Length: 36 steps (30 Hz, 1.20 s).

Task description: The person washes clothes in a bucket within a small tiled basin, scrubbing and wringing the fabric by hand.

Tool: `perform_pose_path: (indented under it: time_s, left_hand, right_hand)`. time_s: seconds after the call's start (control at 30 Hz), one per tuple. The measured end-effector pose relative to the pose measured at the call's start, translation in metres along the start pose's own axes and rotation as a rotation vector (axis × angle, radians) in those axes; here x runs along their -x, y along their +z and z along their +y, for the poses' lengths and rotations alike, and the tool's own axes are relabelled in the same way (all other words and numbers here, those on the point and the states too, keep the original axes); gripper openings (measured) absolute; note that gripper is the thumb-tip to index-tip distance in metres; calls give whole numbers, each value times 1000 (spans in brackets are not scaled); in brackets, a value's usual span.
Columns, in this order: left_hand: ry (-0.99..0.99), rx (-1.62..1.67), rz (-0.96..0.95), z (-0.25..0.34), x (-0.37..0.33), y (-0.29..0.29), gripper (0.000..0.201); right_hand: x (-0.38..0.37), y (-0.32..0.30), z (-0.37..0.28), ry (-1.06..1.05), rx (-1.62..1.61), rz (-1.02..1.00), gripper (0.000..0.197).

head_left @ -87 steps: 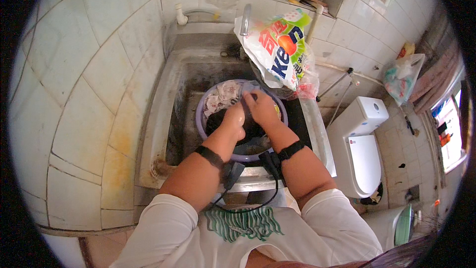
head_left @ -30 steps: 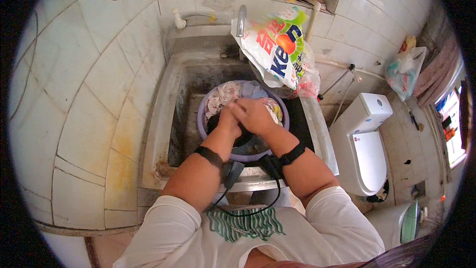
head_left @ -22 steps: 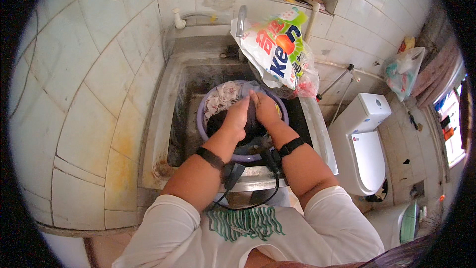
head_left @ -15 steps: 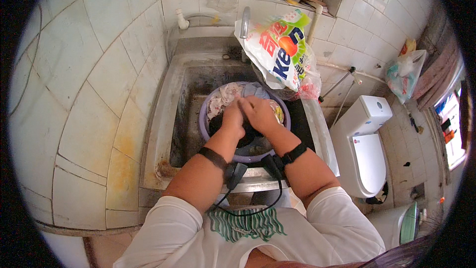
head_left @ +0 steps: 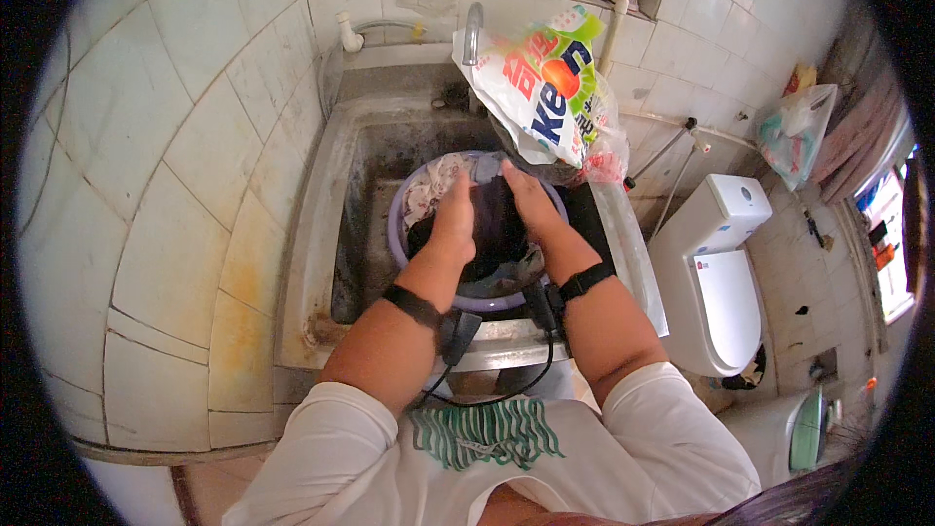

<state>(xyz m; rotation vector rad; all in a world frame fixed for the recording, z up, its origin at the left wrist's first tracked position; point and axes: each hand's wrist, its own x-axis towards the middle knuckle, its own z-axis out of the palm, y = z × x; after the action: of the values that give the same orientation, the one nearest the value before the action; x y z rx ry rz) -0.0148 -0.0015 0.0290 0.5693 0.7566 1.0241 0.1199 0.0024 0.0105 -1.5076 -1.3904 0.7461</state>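
Observation:
A lavender basin (head_left: 397, 234) stands in the sink, with wet laundry inside. My left hand (head_left: 454, 214) and my right hand (head_left: 531, 205) are apart over the basin, thumbs toward each other. Between them a black cloth (head_left: 497, 224) is stretched, and each hand appears to grip one side of it; the fingertips are hidden by the hands and the cloth. A pale patterned cloth (head_left: 433, 190) lies at the basin's far left, beside my left hand. Some greyish water (head_left: 487, 289) shows near the basin's front rim.
Around the basin is a worn metal sink (head_left: 310, 224) with a curved faucet (head_left: 473, 34) at its back. A large white printed plastic bag (head_left: 531, 88) rests on the back right corner. To the right stands a white toilet (head_left: 726, 302); a tiled wall (head_left: 166, 234) rises on the left.
My hands, close together over the bunched black cloth before, have moved apart, and the cloth is now spread between them. The view has shifted slightly.

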Motion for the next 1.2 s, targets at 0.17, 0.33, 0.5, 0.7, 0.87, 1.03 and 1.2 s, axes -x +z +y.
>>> perform_pose_path:
  time_s: [0.17, 0.33, 0.5, 0.7, 0.87, 1.03, 1.2]
  left_hand:
    - [162, -34, 176, 5, -3, -9, 35]
    - [85, 48, 90, 15, 6, 3, 33]
    - [53, -158, -171, 17, 0, -13, 37]
    - [241, -86, 63, 7, -20, -24, 39]
    - [-30, 206, -50, -6, -15, -24, 43]
    - [-26, -57, 37, -15, -9, -6, 47]
    - [124, -128, -106, -12, -1, -1, 47]
  right_hand:
    - [16, -2, -21, -46, 73, -312, 64]
    - [16, -6, -16, -32, -158, -220, 39]
    - [10, -7, -17, 102, -579, -107, 44]
    - [11, -4, -24, 50, -460, 9, 31]
    - [35, 13, -48, -357, -17, -258, 32]
    - [17, 12, -37, -85, 209, 152, 48]
    - [3, 1, -2, -30, 233, 207, 51]
